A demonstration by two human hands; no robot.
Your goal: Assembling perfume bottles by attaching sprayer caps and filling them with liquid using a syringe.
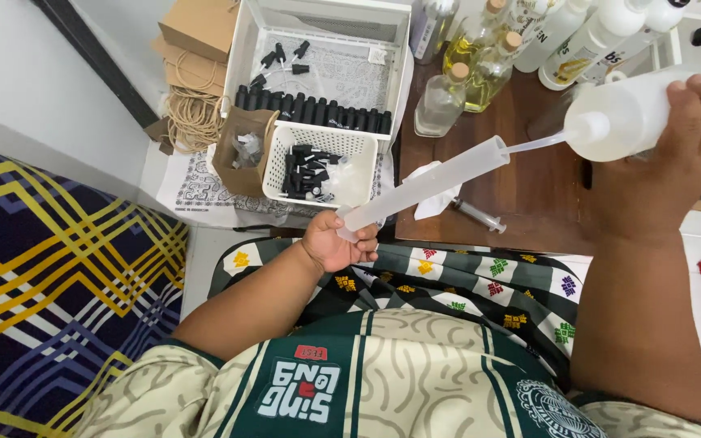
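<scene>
Above the dark wooden bench (pixel 529 203), the left hand (pixel 336 243) clenches the lower end of a long clear plastic tube (pixel 423 185), light, stiff, probably slippery, while at two o'clock the right hand (pixel 687 154) grasps a soft white squeeze bottle (pixel 630 120), nozzle at its mouth.

I am holding a long measuring tube (pixel 423 185) of cloudy, matt plastic in my left grip (pixel 336 243) and a soft, translucent plastic squeeze bottle (pixel 628 118) in my right grip (pixel 683 162). The surface (pixel 529 195) is showing dark, smooth wood, the small basket (pixel 318 166) is looking like white perforated plastic, and the bottles (pixel 468 69) behind are gleaming as glossy glass with cork stoppers.
</scene>
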